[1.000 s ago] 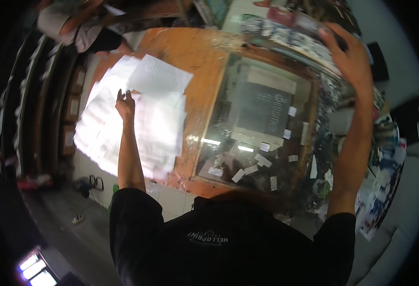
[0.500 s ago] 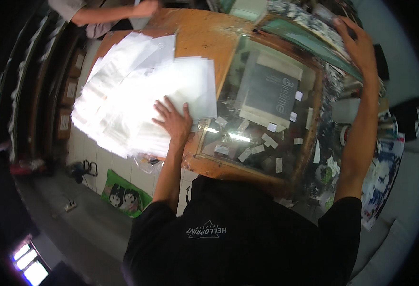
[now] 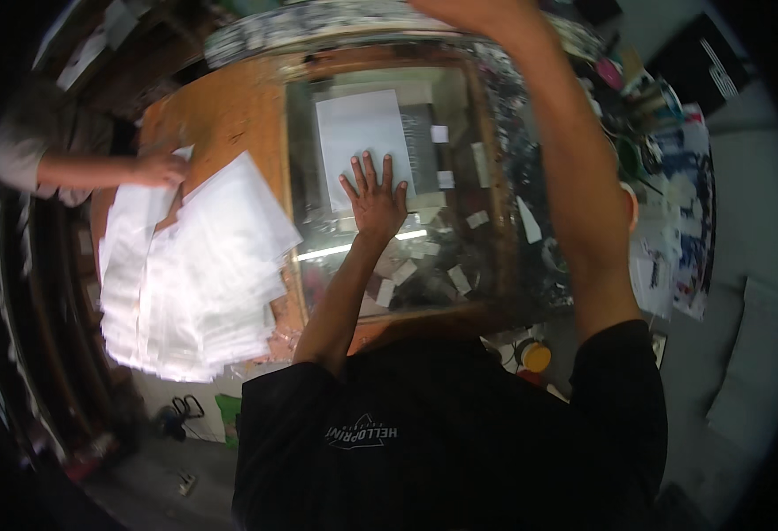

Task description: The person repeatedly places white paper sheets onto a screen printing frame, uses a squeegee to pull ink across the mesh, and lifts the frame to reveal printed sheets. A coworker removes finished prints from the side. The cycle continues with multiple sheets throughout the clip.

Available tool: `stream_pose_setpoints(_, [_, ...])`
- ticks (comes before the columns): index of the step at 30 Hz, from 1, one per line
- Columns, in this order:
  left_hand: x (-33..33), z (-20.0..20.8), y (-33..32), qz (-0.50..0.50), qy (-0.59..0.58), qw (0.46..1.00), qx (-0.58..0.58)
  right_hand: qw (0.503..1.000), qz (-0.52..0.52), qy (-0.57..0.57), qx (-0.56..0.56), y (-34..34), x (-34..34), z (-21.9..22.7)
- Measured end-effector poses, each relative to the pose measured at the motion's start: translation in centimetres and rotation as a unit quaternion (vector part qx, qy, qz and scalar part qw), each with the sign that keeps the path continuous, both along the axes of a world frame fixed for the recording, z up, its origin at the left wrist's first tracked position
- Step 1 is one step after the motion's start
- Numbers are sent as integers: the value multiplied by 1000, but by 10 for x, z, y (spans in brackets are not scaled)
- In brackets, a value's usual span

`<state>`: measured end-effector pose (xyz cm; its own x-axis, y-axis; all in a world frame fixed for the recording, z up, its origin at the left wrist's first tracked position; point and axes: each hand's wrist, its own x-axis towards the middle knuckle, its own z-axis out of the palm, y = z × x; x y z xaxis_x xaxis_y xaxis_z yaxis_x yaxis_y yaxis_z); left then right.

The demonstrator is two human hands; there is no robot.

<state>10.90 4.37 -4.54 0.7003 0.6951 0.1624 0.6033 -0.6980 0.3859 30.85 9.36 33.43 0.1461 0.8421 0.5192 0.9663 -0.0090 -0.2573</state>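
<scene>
With fingers spread, my left hand (image 3: 377,199) lies on the lower part of a white translucent sheet (image 3: 358,128). This sheet rests on a glass panel (image 3: 340,279), partly covering a dark grey printed sheet (image 3: 419,133) with light lettering. My right hand (image 3: 473,11) is at the top edge, its fingers out of the picture, close to a long paint-stained frame (image 3: 336,31); its grip does not show. Left of the glass, a loose fanned pile of white sheets (image 3: 216,239) covers part of the wooden table (image 3: 216,102).
A co-worker's hand (image 3: 163,170) touches the far left of the pile. Small tape pieces (image 3: 402,272) are scattered over the glass, and white tabs (image 3: 439,134) sit beside the printed sheet. Paint-stained containers (image 3: 650,106) crowd the right side. A yellow-lidded tub (image 3: 535,356) stands below the table edge.
My left hand has moved from the pile to the glass, where a white sheet now covers much of the printed one. My right hand has moved left and up. The whole view has turned.
</scene>
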Motion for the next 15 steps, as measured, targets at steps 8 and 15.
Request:
stream_pose_setpoints(8, [31,6,-16,-54,-143,984,-92,997,51,44,-25,-8,24,15])
stream_pose_setpoints(15, [-6,11,-31,-7,20,1000,9,981,76,128,-125,-5,28,19])
